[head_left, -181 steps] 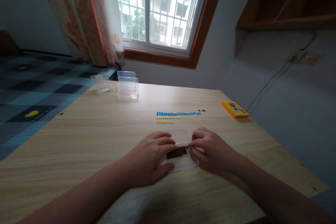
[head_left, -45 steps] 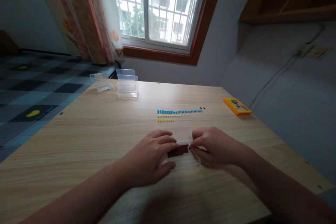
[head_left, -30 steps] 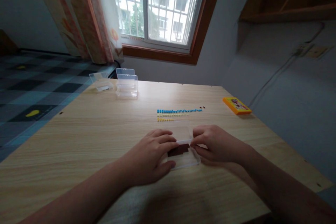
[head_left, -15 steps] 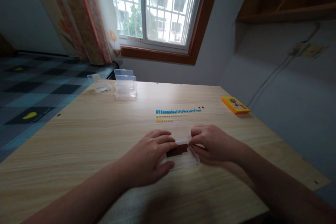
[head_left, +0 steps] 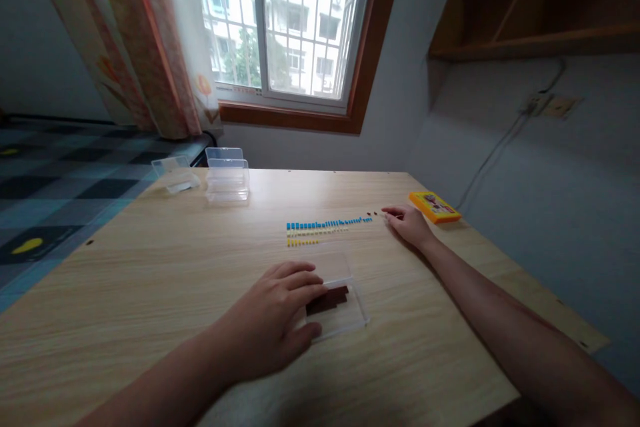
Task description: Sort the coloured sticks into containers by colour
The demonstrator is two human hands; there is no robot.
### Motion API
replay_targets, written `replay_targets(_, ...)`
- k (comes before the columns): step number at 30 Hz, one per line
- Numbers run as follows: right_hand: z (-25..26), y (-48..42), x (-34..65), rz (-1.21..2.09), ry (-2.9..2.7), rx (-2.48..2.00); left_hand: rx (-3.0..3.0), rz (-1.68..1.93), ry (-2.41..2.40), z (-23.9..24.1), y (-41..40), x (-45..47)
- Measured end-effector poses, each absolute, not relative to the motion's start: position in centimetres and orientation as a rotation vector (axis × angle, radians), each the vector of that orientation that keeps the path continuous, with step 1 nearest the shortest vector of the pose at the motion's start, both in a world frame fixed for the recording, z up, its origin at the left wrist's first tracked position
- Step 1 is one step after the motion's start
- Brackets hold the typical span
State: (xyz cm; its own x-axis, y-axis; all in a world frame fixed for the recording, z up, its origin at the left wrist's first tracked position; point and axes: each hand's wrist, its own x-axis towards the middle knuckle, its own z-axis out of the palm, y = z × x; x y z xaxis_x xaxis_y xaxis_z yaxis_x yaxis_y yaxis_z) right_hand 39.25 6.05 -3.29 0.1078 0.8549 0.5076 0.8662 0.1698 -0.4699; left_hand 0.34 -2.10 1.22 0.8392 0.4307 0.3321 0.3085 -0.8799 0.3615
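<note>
A clear plastic box (head_left: 353, 317) with its lid (head_left: 333, 265) laid back lies on the table in front of me. Dark brown building bricks (head_left: 329, 300) are lined up inside it. My left hand (head_left: 285, 303) grips the box's left end, fingers over the far side and thumb at the near side. Farther off, my right hand (head_left: 404, 221) rests on the table with its fingertips together; what they hold, if anything, is too small to tell. Just left of those fingertips lie two tiny dark pieces (head_left: 372, 213).
Rows of small blue bricks (head_left: 320, 225), cream bricks (head_left: 315, 232) and yellow bricks (head_left: 300, 242) lie beyond the box. Clear empty boxes (head_left: 227, 190) and another open clear box (head_left: 175, 177) stand at the far left. An orange-yellow case (head_left: 434, 207) lies near the table's right edge.
My right hand has left the box and reached forward and right to the tiny dark pieces. My left hand stays on the box. The view has shifted slightly.
</note>
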Motion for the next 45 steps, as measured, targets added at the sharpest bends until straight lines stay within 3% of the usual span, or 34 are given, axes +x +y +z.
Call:
replay_targets(10, -4.4, 7.7, 39.1, 0.039, -1.84, -1.741, 2.74, 0.561, 0.56, 1.2, -2.0, 0.2)
replay_targets(21, -1.2, 4.9, 39.0, 0.068, -1.85, -1.864, 2.733, 0.577, 0.565, 1.2, -2.1, 0.2)
replay_targets(26, 2.6, 0.8, 35.7, 0.301, -2.023, -1.687, 2.735, 0.575, 0.547, 1.4, -2.1, 0.3)
replay_targets(32, 4.3, -4.4, 29.3, 0.65, -2.403, -1.179, 2.72, 0.549, 0.579, 1.2, -2.1, 0.5)
replay_targets(45, 1.4, -4.8, 26.1, 0.453, -2.571, -1.137, 2.714, 0.539, 0.574, 1.2, -2.0, 0.5)
